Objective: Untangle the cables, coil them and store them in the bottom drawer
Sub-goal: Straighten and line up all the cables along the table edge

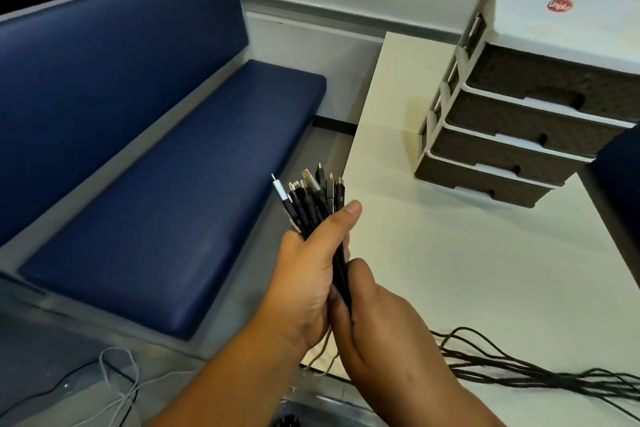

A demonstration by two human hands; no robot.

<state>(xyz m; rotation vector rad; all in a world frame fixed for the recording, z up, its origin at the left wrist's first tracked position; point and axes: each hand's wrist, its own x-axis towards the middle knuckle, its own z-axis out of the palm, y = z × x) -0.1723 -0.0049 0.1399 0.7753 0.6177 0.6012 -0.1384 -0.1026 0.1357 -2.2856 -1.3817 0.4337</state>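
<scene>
My left hand (308,274) grips a bundle of several black cables (313,199) just below their plug ends, which fan out upward over the table's left edge. My right hand (377,319) grips the same bundle lower down, right beneath the left hand. The cables' loose lengths (540,371) trail from under my right hand across the white table (467,270) toward the lower right. A drawer unit (519,121) with a white frame and brown drawers stands at the table's far right; its bottom drawer (485,184) is closed.
A blue padded bench (156,184) runs along the left of the table. Thin white and black wires (117,388) lie on the grey floor at the lower left. A dark blue shape (620,191) sits at the right edge beside the drawers.
</scene>
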